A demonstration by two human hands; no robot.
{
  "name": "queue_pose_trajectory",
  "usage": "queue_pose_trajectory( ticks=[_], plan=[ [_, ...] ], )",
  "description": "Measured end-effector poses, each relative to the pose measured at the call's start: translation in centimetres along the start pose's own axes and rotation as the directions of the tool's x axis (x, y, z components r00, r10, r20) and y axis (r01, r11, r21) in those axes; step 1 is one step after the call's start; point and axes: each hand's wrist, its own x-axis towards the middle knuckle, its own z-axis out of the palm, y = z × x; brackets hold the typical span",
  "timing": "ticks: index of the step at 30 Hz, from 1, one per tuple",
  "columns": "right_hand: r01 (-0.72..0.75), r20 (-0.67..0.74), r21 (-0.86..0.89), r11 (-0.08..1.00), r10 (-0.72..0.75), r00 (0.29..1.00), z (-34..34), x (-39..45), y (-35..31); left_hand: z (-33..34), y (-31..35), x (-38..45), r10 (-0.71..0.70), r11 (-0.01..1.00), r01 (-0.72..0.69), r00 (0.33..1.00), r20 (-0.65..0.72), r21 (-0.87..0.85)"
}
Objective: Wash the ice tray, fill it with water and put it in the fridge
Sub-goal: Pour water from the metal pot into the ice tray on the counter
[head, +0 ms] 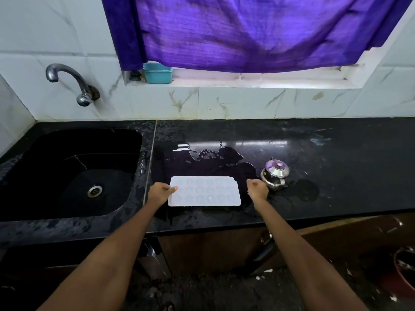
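A white ice tray [204, 191] with rows of round cells lies flat on the wet black counter [336, 176], just right of the sink. My left hand [160, 191] pinches the tray's left edge with thumb and fingers. My right hand [257, 189] is loosely curled a little to the right of the tray, apart from its right edge, holding nothing. The black sink [56, 176] sits at the left with a metal drain [94, 191], and a curved metal tap [67, 81] comes out of the tiled wall above it.
A small steel kettle [275, 173] with a lid stands right behind my right hand. Water is pooled on the counter behind the tray. A teal plastic box [157, 74] sits on the window sill under a purple curtain [247, 30]. A reddish bucket [404, 270] stands on the floor at right.
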Motion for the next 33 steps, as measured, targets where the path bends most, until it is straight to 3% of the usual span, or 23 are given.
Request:
queue_pose_trajectory(
  ticks=[3,8,14,17,25,33],
  plan=[
    [0.037,0.112,-0.187,0.982,-0.016,0.994,1.0,0.4,0.5,0.2,0.1,0.0,-0.060,0.995,0.053,0.995,-0.078,-0.087],
    [0.035,0.167,-0.216,0.976,0.002,0.986,1.6,-0.2,-0.1,0.7,1.6,-0.5,-0.122,0.993,0.121,0.987,-0.106,-0.015],
    [0.015,0.136,-0.149,0.989,0.005,0.991,1.9,-0.3,0.1,1.3,2.1,-0.2,-0.193,0.981,0.191,0.978,-0.082,-0.027],
    [-0.026,0.131,-0.035,0.999,0.030,0.991,1.7,-0.1,1.1,1.5,2.0,-0.1,-0.196,0.980,0.193,0.977,-0.083,-0.042],
    [-0.093,0.194,0.142,0.986,0.064,0.979,0.0,0.1,2.2,2.4,2.5,-1.8,-0.182,0.983,0.178,0.978,-0.107,-0.040],
    [-0.114,0.149,0.193,0.975,0.086,0.985,-3.1,0.6,4.1,4.7,4.1,-4.0,-0.177,0.981,0.168,0.980,-0.096,-0.097]
  ],
)
